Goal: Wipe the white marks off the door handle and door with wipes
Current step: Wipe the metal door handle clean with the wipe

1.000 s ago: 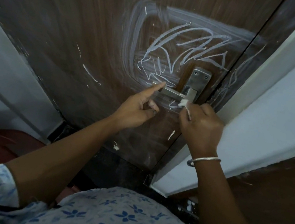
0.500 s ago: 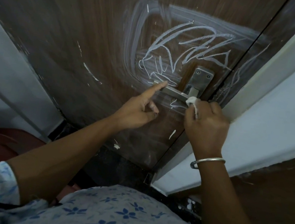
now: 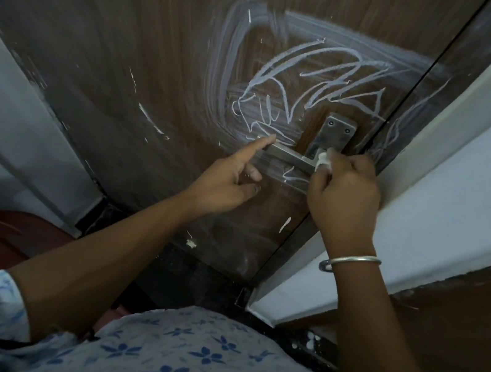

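Door handle (image 3: 288, 157): metal lever, sits at the right side of the brown wood door (image 3: 130, 53), just left of the door's edge, both hands on it. Nearest the camera, a blue floral shirt (image 3: 191, 365) fills the bottom of the view, 2 bare forearms reaching up from it. Silver bangle (image 3: 352, 260) on the right wrist. Right hand (image 3: 344, 199) curled into a loose fist, fingers pinching a small white wipe (image 3: 323, 161) and pressing it against the handle where the lever meets the backplate (image 3: 333, 139). Left hand (image 3: 228, 183) has its index finger stretched out, tip resting on the free left end of the lever; other fingers folded in, thumb tucked low. Short white scrawl on the door just under the lever, between the hands. Beyond the handle, white marks (image 3: 316, 84) cover the door: scribbled lines inside a smeared boxy outline. Fainter streaks run on the door's edge strip to the right, probably the same chalky stuff, view is dim there. White door frame (image 3: 472, 142) to the right.
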